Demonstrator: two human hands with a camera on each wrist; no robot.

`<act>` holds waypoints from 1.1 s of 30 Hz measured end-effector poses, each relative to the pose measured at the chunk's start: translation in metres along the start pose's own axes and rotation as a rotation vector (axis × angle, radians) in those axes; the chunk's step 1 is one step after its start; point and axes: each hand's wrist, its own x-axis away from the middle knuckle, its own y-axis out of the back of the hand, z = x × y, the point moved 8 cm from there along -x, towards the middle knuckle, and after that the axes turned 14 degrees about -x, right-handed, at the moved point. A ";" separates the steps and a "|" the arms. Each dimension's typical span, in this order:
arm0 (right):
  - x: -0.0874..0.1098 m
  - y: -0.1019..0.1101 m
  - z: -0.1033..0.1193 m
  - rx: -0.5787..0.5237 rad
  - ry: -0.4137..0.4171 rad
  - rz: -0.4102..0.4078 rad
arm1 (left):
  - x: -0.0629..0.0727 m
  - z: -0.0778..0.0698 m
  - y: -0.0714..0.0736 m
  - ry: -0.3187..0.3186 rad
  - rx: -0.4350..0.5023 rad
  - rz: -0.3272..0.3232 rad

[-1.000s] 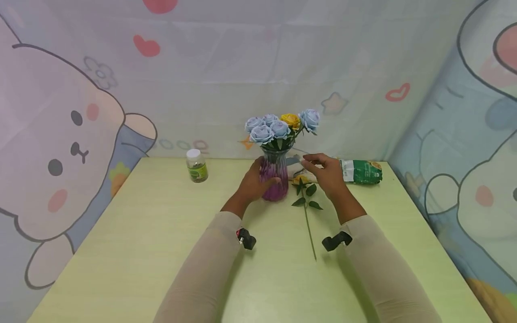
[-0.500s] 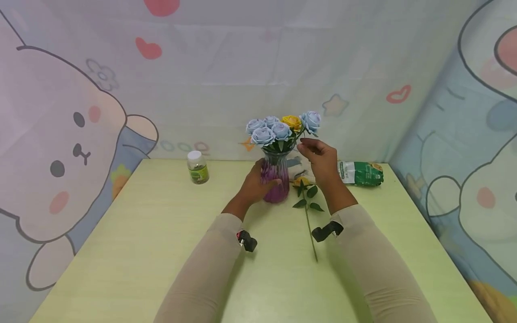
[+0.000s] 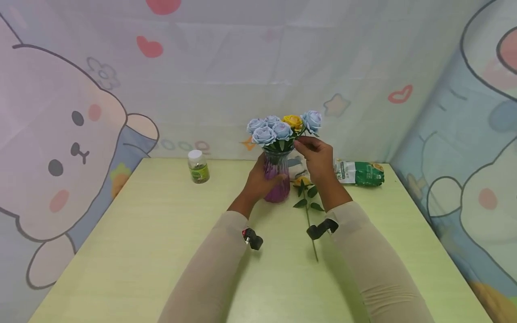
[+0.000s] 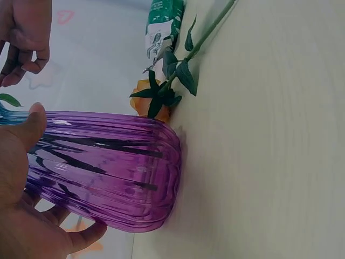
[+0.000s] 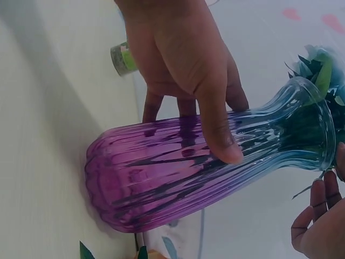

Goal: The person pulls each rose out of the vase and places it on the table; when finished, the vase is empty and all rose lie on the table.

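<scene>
A glass vase (image 3: 277, 181), purple at the base and bluish at the neck, stands on the table, appearing tilted in the wrist views. My left hand (image 3: 258, 181) grips its side, thumb (image 4: 33, 125) across the glass. Several light blue roses (image 3: 264, 135) and one yellow rose (image 3: 292, 122) stand in it. At the rim, my right hand (image 3: 317, 157) has bent fingers close to the leaves and stems under the rightmost blue rose (image 3: 312, 121). Whether they pinch a stem is hidden. Another yellow rose (image 3: 302, 181) lies right of the vase, its stem pointing towards me.
A white-lidded jar (image 3: 198, 167) with a green label stands at the back left. Behind my right hand lies a green and white packet (image 3: 361, 173). The pale table (image 3: 133, 251) meets a printed cloth backdrop (image 3: 226, 58) at the back.
My right hand has risen from beside the vase to its rim and moved slightly left. My left hand keeps its grip on the vase. The flowers hardly move.
</scene>
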 end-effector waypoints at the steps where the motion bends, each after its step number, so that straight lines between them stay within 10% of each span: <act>1: 0.000 -0.001 0.000 0.000 -0.006 -0.001 | 0.000 0.000 -0.001 -0.002 -0.003 0.000; 33: -0.011 0.002 0.041 -0.023 0.076 -0.069 | -0.001 0.005 -0.009 0.019 -0.043 0.030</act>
